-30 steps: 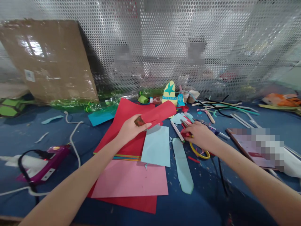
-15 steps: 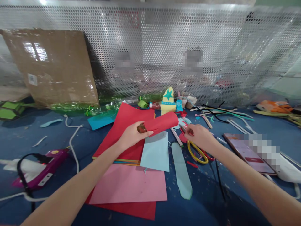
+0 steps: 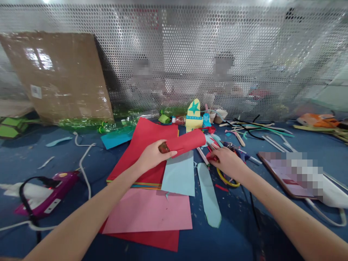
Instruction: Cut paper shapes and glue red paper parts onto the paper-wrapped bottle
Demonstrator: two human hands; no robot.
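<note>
My left hand (image 3: 150,156) grips a roll of red paper (image 3: 187,142) around something with a shiny brown end, perhaps a bottle. The roll is tilted, held over a stack of red paper (image 3: 144,145) and a light blue sheet (image 3: 178,174). My right hand (image 3: 228,161) reaches into a heap of paper scraps, fingers bent together. Something dark red shows at its fingertips; I cannot make out what. Beside it lie a marker (image 3: 202,156) and a yellow loop-like handle (image 3: 227,180), partly under the hand. A long pale blue strip (image 3: 208,195) lies nearer me.
A pink sheet (image 3: 152,212) lies in front. At left is a purple power strip (image 3: 51,194) with cables; at right, a phone (image 3: 282,177). A yellow paper shape with a star (image 3: 194,112) and bottles stand before the perforated metal screen (image 3: 179,43). Cardboard (image 3: 59,79) leans there.
My right hand has moved slightly down and left within the scraps, covering more of the yellow handle. My left hand keeps the red roll in nearly the same place.
</note>
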